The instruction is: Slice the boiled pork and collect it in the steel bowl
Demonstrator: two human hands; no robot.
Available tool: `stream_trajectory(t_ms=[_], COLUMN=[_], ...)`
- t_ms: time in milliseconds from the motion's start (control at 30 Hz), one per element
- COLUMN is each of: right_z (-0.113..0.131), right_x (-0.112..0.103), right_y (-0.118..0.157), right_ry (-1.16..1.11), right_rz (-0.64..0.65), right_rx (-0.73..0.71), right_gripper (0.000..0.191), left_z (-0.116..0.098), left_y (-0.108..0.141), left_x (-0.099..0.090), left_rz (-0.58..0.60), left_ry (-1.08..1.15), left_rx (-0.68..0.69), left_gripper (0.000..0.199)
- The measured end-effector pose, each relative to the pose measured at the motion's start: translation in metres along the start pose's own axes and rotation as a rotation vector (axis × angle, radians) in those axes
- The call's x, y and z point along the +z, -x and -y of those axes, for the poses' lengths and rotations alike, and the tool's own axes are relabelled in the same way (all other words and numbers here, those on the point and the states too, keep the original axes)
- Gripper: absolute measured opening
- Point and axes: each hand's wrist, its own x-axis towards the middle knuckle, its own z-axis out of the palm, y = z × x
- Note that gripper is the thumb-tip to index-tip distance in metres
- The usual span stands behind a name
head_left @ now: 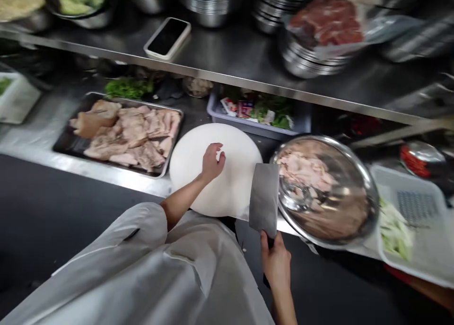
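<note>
Left hand [213, 163]: over the white board [186, 150], fingers loosely bent, thumb held apart.
Right hand [277, 263]: fingers wrapped around the handle of the cleaver [264, 197].
Cleaver: blade by the board's right edge.
Bowl [347, 171]: at the counter [28, 143]'s front edge, pale meat [305, 169] inside.
Tray [68, 144]: beyond the board's left edge.

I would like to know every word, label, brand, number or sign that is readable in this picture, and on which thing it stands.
There is no text I can read.
Packets in the tub: coloured, but too small and blurred to read.
Phone: dark screen, no text visible.
Cleaver: no legible mark.
</note>
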Motion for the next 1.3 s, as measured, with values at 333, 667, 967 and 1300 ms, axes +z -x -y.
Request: stream_trajectory(t_ms=[333,667,967,1300], right_z=[0.144,0.160,0.146,0.056], right_x=[0.020,0.029,0.036,0.053], right_y=[-0.091,-0.098,-0.106,-0.113], right_ry=[0.504,0.511,0.385,-0.625], right_rz=[-0.004,-0.063,-0.095,0.104], right_rx=[-0.217,-0.217,-0.158,-0.006], right_gripper=[0.031,0.032,0.026,0.042], left_z=[0.207,0.230,0.210,0.064], left_y=[0.027,-0.020,-0.046,-0.001], left_x=[-0.175,-0.143,-0.192,-0.072], left_rz=[0.345,0.469,0.242,0.418], left_ry=[-0.562,-0.410,0.005,-0.037], left_rx=[-0.232,-0.194,-0.425,0.098], left_gripper=[0.056,0.052,0.048,0.031])
